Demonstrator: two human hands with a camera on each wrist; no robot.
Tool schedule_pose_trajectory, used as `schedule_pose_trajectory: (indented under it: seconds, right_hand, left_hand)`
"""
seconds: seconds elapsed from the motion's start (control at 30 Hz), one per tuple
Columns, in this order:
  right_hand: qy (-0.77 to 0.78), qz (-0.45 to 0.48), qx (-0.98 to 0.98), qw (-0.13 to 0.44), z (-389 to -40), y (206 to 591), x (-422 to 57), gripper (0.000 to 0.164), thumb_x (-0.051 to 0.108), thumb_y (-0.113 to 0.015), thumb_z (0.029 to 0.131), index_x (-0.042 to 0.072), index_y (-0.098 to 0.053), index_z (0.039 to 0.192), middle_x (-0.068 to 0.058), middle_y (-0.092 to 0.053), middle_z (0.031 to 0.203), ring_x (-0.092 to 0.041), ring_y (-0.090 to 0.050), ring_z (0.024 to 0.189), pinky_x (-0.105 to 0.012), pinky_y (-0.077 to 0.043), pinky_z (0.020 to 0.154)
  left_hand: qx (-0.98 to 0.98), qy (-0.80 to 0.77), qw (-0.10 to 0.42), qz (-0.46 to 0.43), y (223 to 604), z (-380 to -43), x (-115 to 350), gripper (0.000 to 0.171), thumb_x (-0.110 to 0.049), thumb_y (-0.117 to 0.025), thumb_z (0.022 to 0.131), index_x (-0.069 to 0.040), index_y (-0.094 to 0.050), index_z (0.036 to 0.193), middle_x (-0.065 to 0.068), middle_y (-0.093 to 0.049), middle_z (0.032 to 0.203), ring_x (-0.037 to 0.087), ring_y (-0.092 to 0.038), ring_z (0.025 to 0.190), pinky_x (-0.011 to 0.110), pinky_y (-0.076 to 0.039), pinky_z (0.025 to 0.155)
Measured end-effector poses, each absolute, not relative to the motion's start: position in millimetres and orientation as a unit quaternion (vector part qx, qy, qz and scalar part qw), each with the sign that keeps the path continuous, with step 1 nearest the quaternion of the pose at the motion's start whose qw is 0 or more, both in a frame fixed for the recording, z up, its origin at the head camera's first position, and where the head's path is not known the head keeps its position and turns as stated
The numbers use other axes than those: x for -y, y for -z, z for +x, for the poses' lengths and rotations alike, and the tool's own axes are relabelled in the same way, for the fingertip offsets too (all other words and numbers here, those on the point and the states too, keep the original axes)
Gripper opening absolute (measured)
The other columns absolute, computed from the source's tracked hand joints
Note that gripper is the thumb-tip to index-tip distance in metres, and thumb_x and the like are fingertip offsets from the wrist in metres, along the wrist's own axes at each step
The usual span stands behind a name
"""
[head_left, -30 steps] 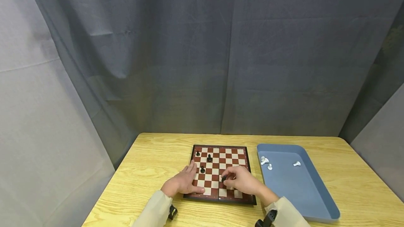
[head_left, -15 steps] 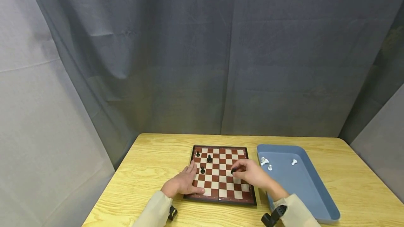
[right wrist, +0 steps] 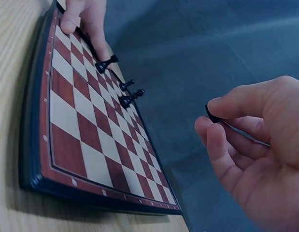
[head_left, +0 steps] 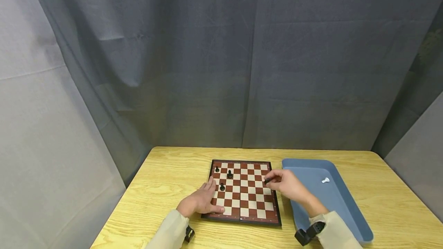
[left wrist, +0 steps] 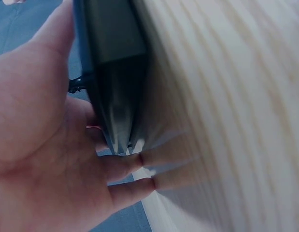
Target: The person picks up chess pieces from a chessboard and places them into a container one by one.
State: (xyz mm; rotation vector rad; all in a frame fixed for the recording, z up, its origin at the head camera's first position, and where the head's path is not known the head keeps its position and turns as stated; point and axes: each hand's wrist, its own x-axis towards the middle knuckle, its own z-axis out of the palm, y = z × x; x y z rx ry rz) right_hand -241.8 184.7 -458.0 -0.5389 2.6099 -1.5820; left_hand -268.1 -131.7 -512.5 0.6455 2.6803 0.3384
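A red-and-cream chessboard point(head_left: 256, 205) lies on the table with three black chess pieces standing on its left half: a small one point(head_left: 217, 169) at the far left, a taller one point(head_left: 230, 174), and another point(head_left: 222, 187) closer to me. My left hand point(head_left: 200, 200) rests along the board's left edge, thumb on its near corner, fingers stretched out with some tips at the tabletop. Over the board's right edge, my right hand point(head_left: 288, 184) pinches a black chess piece point(right wrist: 213, 114) between thumb and fingertips. Most of that piece is hidden by the fingers.
To the right of the board stands a shallow blue-grey tray point(head_left: 333, 203), partly under my right forearm. A white chess piece point(head_left: 325, 180) lies on its side in it. The wooden table point(head_left: 166, 172) ends at a grey curtain point(head_left: 207, 87) behind.
My right hand has carried the black piece rightward from the middle of the board's right half to its right edge, now covering the white pieces at the tray's left. My left hand stays put.
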Motion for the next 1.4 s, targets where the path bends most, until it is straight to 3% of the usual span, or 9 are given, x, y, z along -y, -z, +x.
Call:
schedule_pose_trajectory:
  seconds: [0.23, 0.6, 0.87, 1.4]
  right_hand:
    - [0.505, -0.153, -0.85, 0.001, -251.0, 467.2, -202.6, 0.017, 0.001, -0.069, 0.082, -0.002, -0.067, 0.098, -0.007, -0.064, 0.089, -0.019, -0.06, 0.078, -0.03, -0.052, 0.066]
    - [0.504, -0.119, -0.855, -0.019, -253.8, 461.0, -225.7, 0.017, 0.007, -0.069, 0.086, 0.002, -0.068, 0.102, -0.01, -0.065, 0.093, -0.018, -0.06, 0.079, -0.033, -0.051, 0.066]
    - [0.51, -0.106, -0.853, -0.022, -257.4, 460.8, -242.6, 0.021, 0.008, -0.068, 0.087, -0.003, -0.066, 0.105, -0.014, -0.065, 0.097, -0.021, -0.06, 0.081, -0.031, -0.05, 0.062]
    - [0.473, -0.066, -0.878, -0.013, -267.3, 467.3, -283.2, 0.027, 0.02, -0.068, 0.088, 0.001, -0.065, 0.107, -0.013, -0.065, 0.1, -0.024, -0.06, 0.09, -0.038, -0.049, 0.074]
  left_hand:
    - [-0.949, -0.116, 0.181, 0.228, 510.8, -267.3, 131.8, 0.106, -0.067, -0.054, 0.083, -0.001, -0.008, 0.152, 0.015, 0.001, 0.157, 0.036, -0.015, 0.141, 0.047, -0.026, 0.109]
    - [-0.95, -0.115, 0.174, 0.231, 508.1, -265.7, 131.8, 0.107, -0.066, -0.056, 0.083, 0.001, -0.009, 0.151, 0.018, 0.0, 0.157, 0.038, -0.016, 0.14, 0.047, -0.026, 0.109]
    - [-0.95, -0.115, 0.175, 0.232, 507.8, -265.7, 131.5, 0.106, -0.065, -0.056, 0.083, 0.002, -0.009, 0.151, 0.018, 0.0, 0.157, 0.038, -0.015, 0.14, 0.048, -0.026, 0.109]
    - [-0.949, -0.119, 0.181, 0.23, 509.0, -267.8, 132.1, 0.106, -0.066, -0.055, 0.083, 0.0, -0.008, 0.151, 0.017, 0.001, 0.157, 0.037, -0.014, 0.14, 0.047, -0.025, 0.109]
